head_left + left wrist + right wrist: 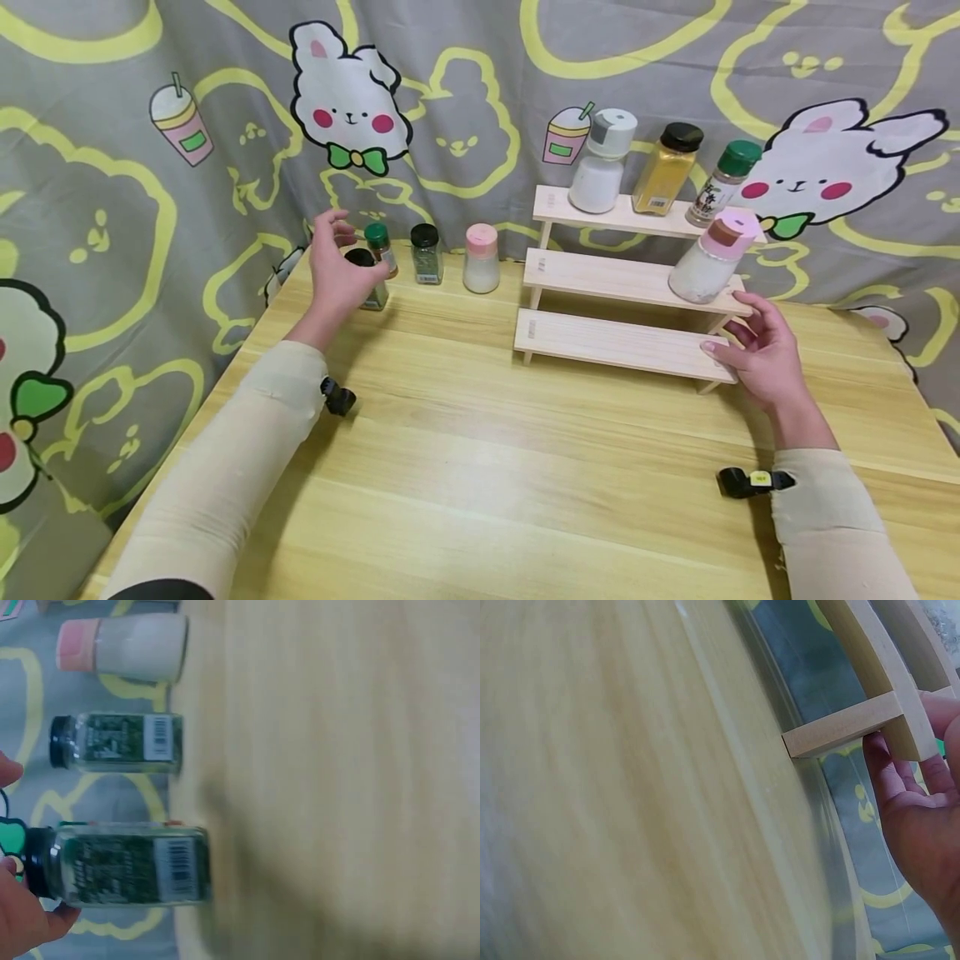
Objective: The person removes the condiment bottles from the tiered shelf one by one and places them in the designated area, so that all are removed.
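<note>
My left hand (337,271) is at a black-capped spice jar (112,866) of green flakes, standing at the table's back left. Its fingers are spread around the cap, with the thumb crossing in front of the jar in the head view. My right hand (768,358) grips the right end of a three-step wooden rack (600,335), thumb on the lowest step and fingers behind it. On the middle step, just above that hand, stands a pink-capped shaker (701,271).
Behind the left jar is a green-capped bottle (378,242); a smaller black-capped jar (427,258) and another pink-capped shaker (482,267) stand to its right. The top step bears a white-capped shaker (597,179), a yellow spice jar (660,179) and a second green-capped bottle (712,196). A patterned curtain (247,192) hangs behind.
</note>
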`<state>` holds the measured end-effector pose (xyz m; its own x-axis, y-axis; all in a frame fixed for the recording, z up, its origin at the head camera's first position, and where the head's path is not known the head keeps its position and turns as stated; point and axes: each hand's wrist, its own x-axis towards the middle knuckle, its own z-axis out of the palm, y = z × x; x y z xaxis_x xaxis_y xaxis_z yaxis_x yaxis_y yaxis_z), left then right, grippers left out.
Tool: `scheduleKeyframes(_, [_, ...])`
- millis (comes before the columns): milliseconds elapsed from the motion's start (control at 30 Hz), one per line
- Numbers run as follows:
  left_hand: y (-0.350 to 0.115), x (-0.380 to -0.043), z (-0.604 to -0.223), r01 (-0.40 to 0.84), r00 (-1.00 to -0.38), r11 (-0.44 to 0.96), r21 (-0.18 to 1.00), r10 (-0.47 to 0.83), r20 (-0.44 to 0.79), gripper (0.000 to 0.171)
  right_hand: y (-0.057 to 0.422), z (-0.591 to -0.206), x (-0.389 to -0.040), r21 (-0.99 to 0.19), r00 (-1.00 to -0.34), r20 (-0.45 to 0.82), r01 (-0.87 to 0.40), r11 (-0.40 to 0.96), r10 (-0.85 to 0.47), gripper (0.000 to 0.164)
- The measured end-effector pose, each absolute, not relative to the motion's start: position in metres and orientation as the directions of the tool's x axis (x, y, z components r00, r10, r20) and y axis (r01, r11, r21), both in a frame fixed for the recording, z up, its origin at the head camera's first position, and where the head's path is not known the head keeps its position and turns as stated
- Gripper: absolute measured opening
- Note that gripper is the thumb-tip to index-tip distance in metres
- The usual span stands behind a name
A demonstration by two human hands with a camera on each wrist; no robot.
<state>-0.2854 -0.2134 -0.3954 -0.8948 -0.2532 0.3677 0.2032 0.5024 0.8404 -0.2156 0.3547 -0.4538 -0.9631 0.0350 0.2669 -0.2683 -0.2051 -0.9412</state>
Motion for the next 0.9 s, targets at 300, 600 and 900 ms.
scheduleKeyframes(300, [-0.200, -0.293, -0.374, 0.259, -0.879, 0.489, 0.833, -0.238, 0.413, 0.079, 0.356, -0.456, -0.216, -0.937, -0.960, 0.277, -0.277, -0.214, 0.031, 0.085])
scheduleKeyframes(600, [-0.170, -0.293, -0.358, 0.347, -0.858, 0.463, 0.816, -0.196, 0.476, 0.076, 0.355, -0.453, -0.215, -0.942, -0.963, 0.266, -0.267, -0.203, 0.032, 0.084])
scheduleKeyframes(900, [-0.135, -0.291, -0.346, 0.403, -0.857, 0.401, 0.823, -0.150, 0.493, 0.078, 0.356, -0.453, -0.215, -0.952, -0.969, 0.246, -0.248, -0.178, 0.037, 0.083])
